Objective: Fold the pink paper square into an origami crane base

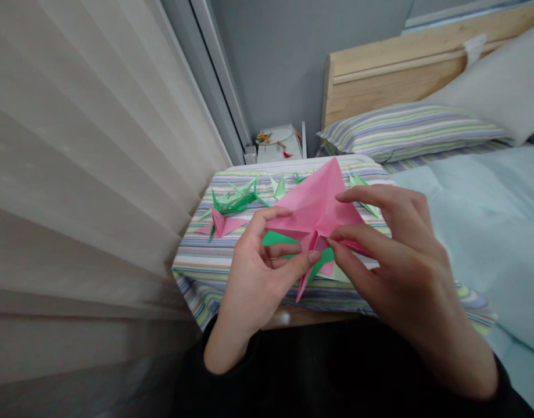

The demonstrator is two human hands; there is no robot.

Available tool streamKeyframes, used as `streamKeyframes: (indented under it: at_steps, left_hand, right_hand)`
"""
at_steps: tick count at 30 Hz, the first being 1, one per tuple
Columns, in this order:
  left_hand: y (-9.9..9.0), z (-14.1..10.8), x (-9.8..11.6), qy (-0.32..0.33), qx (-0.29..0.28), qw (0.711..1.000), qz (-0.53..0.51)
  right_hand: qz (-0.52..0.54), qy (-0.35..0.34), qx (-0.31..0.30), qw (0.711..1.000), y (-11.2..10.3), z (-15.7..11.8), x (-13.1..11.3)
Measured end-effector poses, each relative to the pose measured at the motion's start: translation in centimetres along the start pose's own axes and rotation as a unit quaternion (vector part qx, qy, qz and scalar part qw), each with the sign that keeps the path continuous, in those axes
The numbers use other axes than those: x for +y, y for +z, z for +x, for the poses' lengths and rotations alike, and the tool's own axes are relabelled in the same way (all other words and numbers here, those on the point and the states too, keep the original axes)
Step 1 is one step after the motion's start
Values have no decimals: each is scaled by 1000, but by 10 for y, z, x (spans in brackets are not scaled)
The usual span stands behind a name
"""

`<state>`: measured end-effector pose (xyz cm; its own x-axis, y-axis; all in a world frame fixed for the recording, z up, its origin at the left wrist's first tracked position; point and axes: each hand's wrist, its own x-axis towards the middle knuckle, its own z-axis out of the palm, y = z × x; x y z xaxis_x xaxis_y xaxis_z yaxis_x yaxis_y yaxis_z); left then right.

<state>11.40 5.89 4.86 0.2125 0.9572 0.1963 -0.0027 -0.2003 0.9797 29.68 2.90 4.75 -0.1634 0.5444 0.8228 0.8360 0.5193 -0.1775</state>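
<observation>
A partly folded sheet of pink origami paper (323, 200) is held up between my hands, with creases meeting near its middle and a narrow pointed flap hanging down. My left hand (262, 267) grips its left side, the thumb pressing on the narrow flap. With thumb and index finger, my right hand (393, 255) pinches the paper near the centre fold, while another finger rests against its upper right face. Beneath it, green paper (278, 238) shows in part. Folded green paper cranes (236, 200) and a pink paper crane (223, 223) sit to the left.
A striped cloth (197, 252) covers the small table. Light green folded pieces (279, 187) lie at its back. Behind stands a white surface (271, 152) with small ornaments. A curtain (96, 174) hangs at left; a bed with a striped pillow (415, 130) is at right.
</observation>
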Motion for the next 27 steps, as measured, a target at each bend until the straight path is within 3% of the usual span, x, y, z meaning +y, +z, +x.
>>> streamKeyframes:
  at_steps: [10, 17, 27]
  left_hand:
    - [-4, -1, 2, -7, -19, 1000, 4]
    - [-3, 1, 1, -7, 4, 1000, -21]
    - [2, 0, -2, 62, 32, 996, 49]
  right_hand:
    - [7, -24, 6, 1000, 0, 1, 3]
    - [5, -39, 17, 999, 1, 0, 6]
    - [9, -27, 12, 1000, 1, 3, -3]
